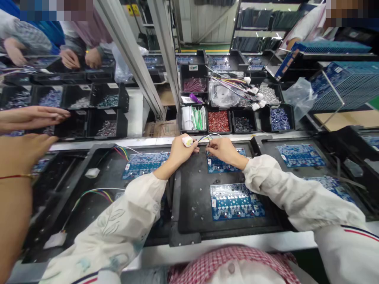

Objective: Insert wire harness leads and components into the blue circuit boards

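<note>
My left hand (178, 153) is closed around a wire harness, with its white connector (187, 141) showing at the thumb side. Coloured wires (209, 136) arc from there across to my right hand (224, 150), whose fingers pinch the wire ends. Beneath the right hand lies a blue circuit board (216, 165), partly covered by it, in a black tray (192, 205). A second blue circuit board (237, 202) sits nearer to me in the same tray. Whether the wire ends touch the upper board is hidden by the fingers.
Behind the tray stand bins of red components (218, 120), blue components (280, 118) and several wire harnesses (242, 88). On the left, a tray holds a board (145, 163) with wires and a white connector (56, 239). A co-worker's hands (32, 118) reach in at left. Boards fill a rack (346, 85) at right.
</note>
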{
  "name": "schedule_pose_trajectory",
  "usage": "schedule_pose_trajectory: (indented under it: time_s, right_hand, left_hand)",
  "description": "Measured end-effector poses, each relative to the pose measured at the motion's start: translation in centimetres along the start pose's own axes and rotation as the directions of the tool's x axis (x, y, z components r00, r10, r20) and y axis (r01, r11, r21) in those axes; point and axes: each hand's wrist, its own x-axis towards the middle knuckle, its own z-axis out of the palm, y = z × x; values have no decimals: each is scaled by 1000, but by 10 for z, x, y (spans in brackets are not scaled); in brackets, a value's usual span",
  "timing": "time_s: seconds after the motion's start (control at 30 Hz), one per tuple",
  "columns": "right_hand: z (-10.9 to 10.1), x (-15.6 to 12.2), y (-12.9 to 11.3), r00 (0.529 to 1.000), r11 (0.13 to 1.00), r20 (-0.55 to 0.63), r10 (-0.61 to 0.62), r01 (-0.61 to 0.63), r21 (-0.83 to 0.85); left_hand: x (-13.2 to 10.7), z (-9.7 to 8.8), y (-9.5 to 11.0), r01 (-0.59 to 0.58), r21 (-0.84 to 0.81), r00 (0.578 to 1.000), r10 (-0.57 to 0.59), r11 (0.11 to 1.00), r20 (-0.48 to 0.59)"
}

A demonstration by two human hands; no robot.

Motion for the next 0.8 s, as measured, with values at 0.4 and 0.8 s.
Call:
schedule_pose_trajectory:
  time_s: [0.4, 0.8]
  right_hand:
    - [0, -2, 8, 999, 995, -32, -25, 22, -101]
    - [1, -1, 10, 999, 996, -41, -16, 12, -91]
  left_hand:
    - [1, -3, -2, -41, 171, 999, 35, 984, 38]
    - [-1, -2, 2, -16, 193, 999, 8, 981, 42]
